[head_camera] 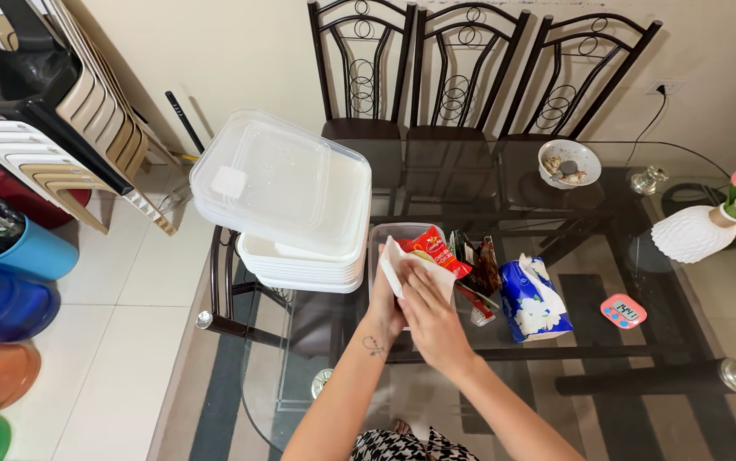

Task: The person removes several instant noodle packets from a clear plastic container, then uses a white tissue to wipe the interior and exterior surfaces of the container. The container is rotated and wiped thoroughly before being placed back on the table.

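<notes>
A glass-topped dining table (pixel 641 376) on a dark metal frame stands against a cream wall, with three dark wrought-iron chairs (pixel 462 72) tucked in on its far side and pale floor tiles to the left.

Near the table's close edge, both hands meet over a folded white paper tissue (pixel 402 269). The left hand (pixel 383 303) is closed around the tissue's lower left edge, fingers curled under it, a small tattoo showing on the wrist. The right hand (pixel 432 320) lies flat on top of the tissue with its fingers pressed against it, so the tissue is pinched between the two hands.

Directly beneath and just beyond the grip sits a clear rectangular plastic container (pixel 385 235), open, with a red snack packet (pixel 438 250) and several darker sachets (pixel 480 265) spilling out to the right of the hands. Just left of the grip rises a stack of white plastic tubs topped by a translucent square lid (pixel 282 183). To the right of the hands, close by, stands a blue floral tissue pack (pixel 534 300), and further right a small pink digital timer (pixel 623 311). Well beyond the grip are a white bowl of shells (pixel 569 162) and, far right, a white ribbed vase with tulips (pixel 692 232).
</notes>
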